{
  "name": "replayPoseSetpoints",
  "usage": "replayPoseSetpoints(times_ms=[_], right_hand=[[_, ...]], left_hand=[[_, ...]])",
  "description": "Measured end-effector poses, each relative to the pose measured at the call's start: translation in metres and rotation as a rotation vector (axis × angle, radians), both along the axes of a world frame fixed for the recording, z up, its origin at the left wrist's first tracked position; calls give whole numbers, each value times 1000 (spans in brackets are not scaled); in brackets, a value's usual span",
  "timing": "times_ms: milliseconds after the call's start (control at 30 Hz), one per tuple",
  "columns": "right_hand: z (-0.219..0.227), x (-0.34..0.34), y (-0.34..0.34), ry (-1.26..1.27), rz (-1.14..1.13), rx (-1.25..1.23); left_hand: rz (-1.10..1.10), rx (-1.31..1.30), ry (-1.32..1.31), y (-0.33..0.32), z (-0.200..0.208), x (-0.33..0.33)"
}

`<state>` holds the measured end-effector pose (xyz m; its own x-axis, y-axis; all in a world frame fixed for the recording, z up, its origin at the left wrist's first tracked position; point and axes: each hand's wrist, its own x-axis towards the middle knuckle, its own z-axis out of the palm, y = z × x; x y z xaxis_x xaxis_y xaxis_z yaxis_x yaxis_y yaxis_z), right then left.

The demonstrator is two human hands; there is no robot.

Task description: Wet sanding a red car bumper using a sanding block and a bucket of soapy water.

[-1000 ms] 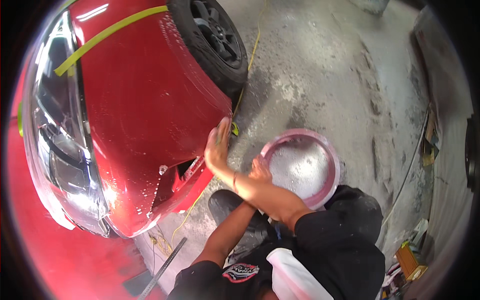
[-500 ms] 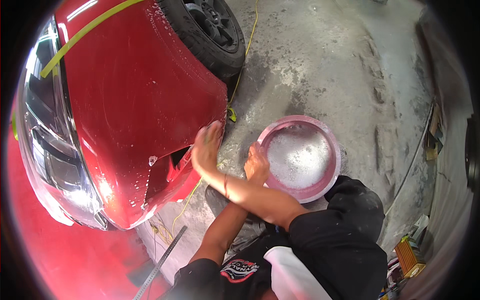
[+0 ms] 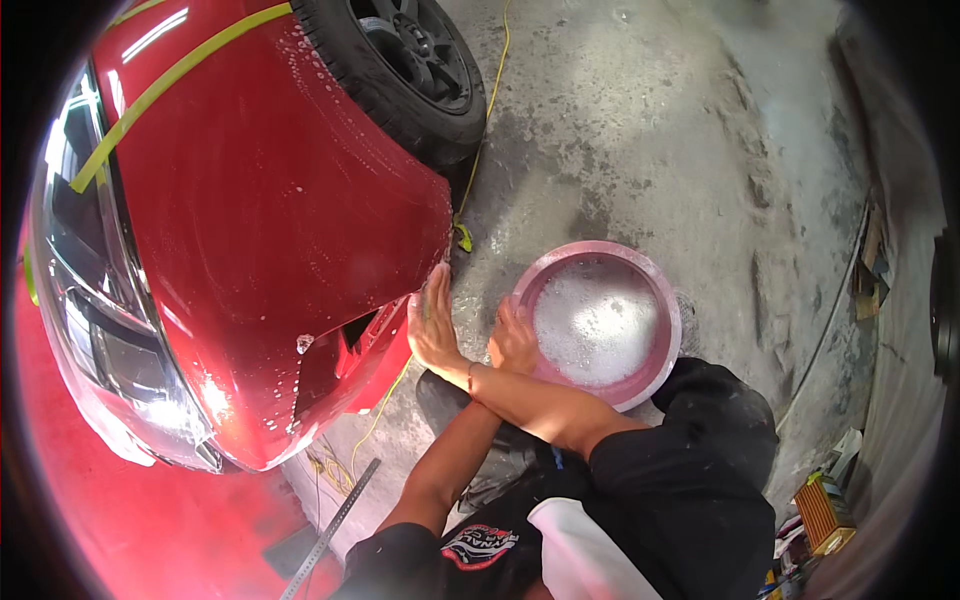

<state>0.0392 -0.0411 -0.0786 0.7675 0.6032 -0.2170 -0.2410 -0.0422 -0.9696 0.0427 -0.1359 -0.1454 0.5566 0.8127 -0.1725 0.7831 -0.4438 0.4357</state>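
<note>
one red bumper (image 3: 300, 250) stands left of the right hand (image 3: 432, 325), fingers straight and unclenched; its long axis slants, corner pointing nearer-left. one basin (image 3: 672, 325), just right of the left hand's (image 3: 513, 340) fingers, whose grip i can't make out.

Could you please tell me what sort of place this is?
Probably a car repair or body workshop: a red car with yellow tape across it, a pink basin of suds, and a stained grey floor.
</note>
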Motion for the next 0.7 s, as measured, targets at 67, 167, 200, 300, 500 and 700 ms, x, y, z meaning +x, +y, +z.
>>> replayPoseSetpoints(times_ms=[67, 167, 200, 300, 500, 700], right_hand=[[-2, 15, 18, -97, -91, 84], [-51, 111, 28, -459, -119, -11], [-32, 90, 31, -438, -102, 1], [-33, 21, 14, -191, -206, 59], [-27, 110, 31, -690, -207, -104], [59, 37, 9, -489, -131, 106]], left_hand=[[41, -14, 71, 12, 0, -6], [-83, 108, -160, -12, -47, 4], [-110, 142, -193, -2, -48, -14], [-61, -59, -72, -15, -1, 18], [-232, 283, -162, -6, -63, -14], [1, -65, 52, -3, 3, 12]])
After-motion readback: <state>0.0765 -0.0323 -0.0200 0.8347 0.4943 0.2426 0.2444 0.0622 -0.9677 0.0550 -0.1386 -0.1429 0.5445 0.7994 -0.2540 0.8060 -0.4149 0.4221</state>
